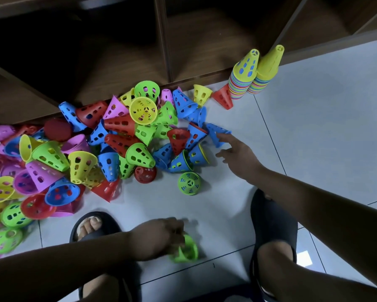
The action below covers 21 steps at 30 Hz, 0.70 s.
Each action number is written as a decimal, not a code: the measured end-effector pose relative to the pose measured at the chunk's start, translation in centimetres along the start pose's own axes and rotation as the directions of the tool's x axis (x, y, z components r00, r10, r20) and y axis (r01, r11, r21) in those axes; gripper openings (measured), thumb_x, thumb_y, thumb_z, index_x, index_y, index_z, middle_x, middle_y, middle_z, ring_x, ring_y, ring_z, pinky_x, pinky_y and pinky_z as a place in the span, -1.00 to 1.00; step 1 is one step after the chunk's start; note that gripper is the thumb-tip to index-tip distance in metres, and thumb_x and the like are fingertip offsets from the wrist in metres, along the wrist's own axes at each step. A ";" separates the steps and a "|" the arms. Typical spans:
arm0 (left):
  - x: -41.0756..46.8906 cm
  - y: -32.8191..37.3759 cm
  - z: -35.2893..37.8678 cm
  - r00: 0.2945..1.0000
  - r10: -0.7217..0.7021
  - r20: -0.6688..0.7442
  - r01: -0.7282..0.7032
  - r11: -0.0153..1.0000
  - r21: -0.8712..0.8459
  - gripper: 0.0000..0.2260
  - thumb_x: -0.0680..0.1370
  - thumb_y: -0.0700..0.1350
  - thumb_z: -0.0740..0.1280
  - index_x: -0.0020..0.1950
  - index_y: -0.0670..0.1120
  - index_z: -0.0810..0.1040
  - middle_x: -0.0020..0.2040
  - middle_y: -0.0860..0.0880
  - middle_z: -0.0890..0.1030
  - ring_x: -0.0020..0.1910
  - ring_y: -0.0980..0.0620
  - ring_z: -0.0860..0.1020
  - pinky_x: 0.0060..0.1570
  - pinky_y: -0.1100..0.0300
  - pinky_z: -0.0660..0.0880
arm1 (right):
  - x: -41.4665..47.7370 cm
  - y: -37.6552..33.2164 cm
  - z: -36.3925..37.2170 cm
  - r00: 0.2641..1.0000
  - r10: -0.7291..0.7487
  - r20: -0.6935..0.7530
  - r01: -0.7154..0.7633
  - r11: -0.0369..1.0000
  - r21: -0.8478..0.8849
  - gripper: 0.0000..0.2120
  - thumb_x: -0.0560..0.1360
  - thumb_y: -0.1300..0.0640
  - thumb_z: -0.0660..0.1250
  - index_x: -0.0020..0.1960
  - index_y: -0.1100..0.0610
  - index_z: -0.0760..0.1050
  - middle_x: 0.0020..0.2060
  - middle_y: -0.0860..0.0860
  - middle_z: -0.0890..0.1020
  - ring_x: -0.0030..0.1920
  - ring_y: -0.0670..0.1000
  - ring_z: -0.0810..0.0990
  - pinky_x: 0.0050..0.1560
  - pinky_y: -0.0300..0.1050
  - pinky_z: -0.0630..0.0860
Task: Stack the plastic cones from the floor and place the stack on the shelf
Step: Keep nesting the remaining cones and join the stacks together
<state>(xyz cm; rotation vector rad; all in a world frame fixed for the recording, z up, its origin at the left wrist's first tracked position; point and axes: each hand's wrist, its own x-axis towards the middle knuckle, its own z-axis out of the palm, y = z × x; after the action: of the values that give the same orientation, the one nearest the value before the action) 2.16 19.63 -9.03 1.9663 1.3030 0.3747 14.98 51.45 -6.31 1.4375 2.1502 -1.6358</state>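
Green plastic first: your left hand (159, 236) curls round a green cone (184, 249) low on the floor (314, 127) between your feet, probably as the base of a new stack, close enough to load. Your right hand (237, 155) reaches out with loose, spread fingers, its index at a blue cone (217, 132) on the near edge of the pile (96, 149), gripping nothing. Two tall stacks (244, 81) stand beside the shelf (126, 62), handy for lifting in.

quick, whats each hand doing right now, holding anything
Left hand: grips a green perforated plastic cone.
Right hand: open, fingers straight, reaching to a blue perforated plastic cone, holding nothing.
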 end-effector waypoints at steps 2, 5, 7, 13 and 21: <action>0.2 -0.7 -1.0 0.993 -0.114 -0.006 0.114 0.993 -0.022 -0.81 0.74 0.14 0.24 0.20 0.11 0.59 0.16 0.05 0.47 0.11 0.03 0.54 0.03 0.08 0.57 | -0.2 -0.1 0.0 1.000 0.022 -0.017 -0.022 1.000 0.010 -0.56 0.65 0.18 0.26 0.44 -0.22 0.47 0.00 -0.07 0.74 -0.06 -0.10 0.73 -0.01 -0.07 0.68; 1.1 -1.3 -2.5 0.961 -0.228 -0.155 0.224 0.973 -0.048 -0.78 0.73 0.18 0.26 0.18 0.12 0.64 0.09 0.06 0.50 0.04 0.05 0.54 -0.03 0.09 0.57 | -0.4 0.0 -0.1 0.994 -0.011 -0.109 0.014 1.000 0.028 -0.68 0.61 0.12 0.33 0.30 -0.17 0.58 0.00 -0.11 0.73 -0.07 -0.01 0.72 -0.16 -0.20 0.64; 1.5 -1.3 -3.6 0.930 -0.273 -0.245 0.257 0.962 -0.096 -0.76 0.71 0.18 0.29 0.15 0.09 0.68 0.07 0.06 0.49 0.00 0.07 0.54 -0.06 0.16 0.53 | -0.6 -0.1 -0.3 0.981 -0.045 -0.186 0.056 0.997 0.051 -0.83 0.60 0.08 0.37 0.13 -0.14 0.64 -0.04 -0.11 0.73 -0.14 -0.05 0.69 -0.24 -0.24 0.55; 2.6 -1.0 -7.5 0.851 -0.325 -0.413 0.268 0.944 -0.190 -0.78 0.67 0.11 0.39 0.09 -0.01 0.72 -0.05 0.07 0.56 -0.15 0.12 0.54 -0.15 0.25 0.45 | -1.1 -0.5 -1.5 0.967 -0.059 -0.246 0.105 0.978 0.179 -0.96 0.61 0.15 0.41 -0.01 0.03 0.62 -0.17 -0.05 0.74 -0.17 -0.07 0.72 -0.13 -0.08 0.61; 4.4 0.0 -10.1 0.672 -0.640 -0.372 0.307 0.698 -0.647 -0.89 0.68 -0.16 0.40 0.07 -0.10 0.73 -0.19 0.05 0.74 -0.20 0.05 0.70 -0.15 0.27 0.60 | -2.0 0.1 -1.8 0.995 0.093 -0.019 -0.064 0.804 0.592 -0.83 0.66 0.20 0.36 0.21 0.23 0.59 -0.10 0.14 0.73 -0.13 0.07 0.69 -0.13 -0.05 0.51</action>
<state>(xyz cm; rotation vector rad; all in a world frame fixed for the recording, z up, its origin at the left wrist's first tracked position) -1.94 27.67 -2.70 0.9604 1.8048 0.9970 16.94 51.57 -4.47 1.6812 1.6211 -2.3953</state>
